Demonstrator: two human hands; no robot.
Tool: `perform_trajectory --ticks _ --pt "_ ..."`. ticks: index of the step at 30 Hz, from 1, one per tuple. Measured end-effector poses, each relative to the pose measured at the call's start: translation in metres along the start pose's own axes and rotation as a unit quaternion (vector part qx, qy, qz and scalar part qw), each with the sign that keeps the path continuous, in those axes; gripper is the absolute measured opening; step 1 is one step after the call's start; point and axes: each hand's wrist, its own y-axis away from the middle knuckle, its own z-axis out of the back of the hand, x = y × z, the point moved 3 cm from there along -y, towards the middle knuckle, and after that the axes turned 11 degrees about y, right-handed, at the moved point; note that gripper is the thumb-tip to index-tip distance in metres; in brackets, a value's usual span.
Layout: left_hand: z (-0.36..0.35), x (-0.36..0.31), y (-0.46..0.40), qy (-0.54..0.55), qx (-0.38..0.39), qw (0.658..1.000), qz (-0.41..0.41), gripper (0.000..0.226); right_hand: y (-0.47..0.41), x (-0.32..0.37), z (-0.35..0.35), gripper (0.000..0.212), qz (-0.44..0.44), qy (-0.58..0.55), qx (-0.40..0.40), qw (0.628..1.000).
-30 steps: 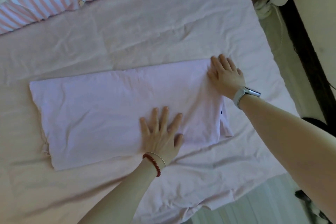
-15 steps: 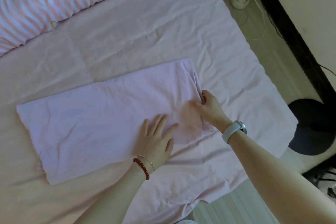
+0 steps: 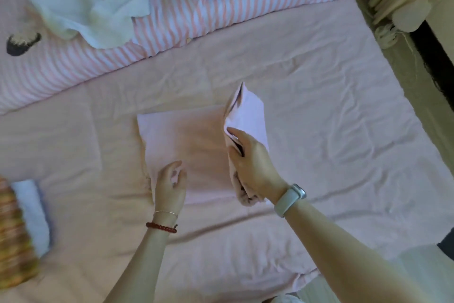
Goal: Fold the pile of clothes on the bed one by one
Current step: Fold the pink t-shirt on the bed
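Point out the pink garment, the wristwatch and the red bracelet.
Pink garment [image 3: 181, 135]: head view, flat middle of the cloth.
Wristwatch [image 3: 290, 199]: head view, band on the right wrist.
Red bracelet [image 3: 161, 227]: head view, beads on the left wrist.

The right hand [image 3: 248, 162] lifts one end of the pale pink garment [image 3: 186, 140]; the left hand [image 3: 170, 184] hovers over it.
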Motion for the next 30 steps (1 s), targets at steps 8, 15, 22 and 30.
perform_trajectory --ticks 8,15,22,30 --pt "0.082 0.054 -0.012 0.369 0.012 0.890 0.269 0.026 -0.027 0.076 -0.151 0.047 0.028 0.026 0.148 0.988" --pt "0.067 0.061 -0.043 0.136 0.019 0.977 0.164 0.025 -0.006 0.021 -0.138 0.039 0.028 0.159 -0.044 0.986" --pt "0.038 0.049 -0.072 0.035 -0.059 0.988 0.136 0.052 0.009 -0.032 -0.112 0.048 -0.030 0.370 -0.089 0.924" --pt "0.056 0.033 -0.067 0.049 -0.159 0.986 -0.010 0.019 0.007 -0.040 -0.116 0.063 -0.046 0.366 -0.006 0.930"
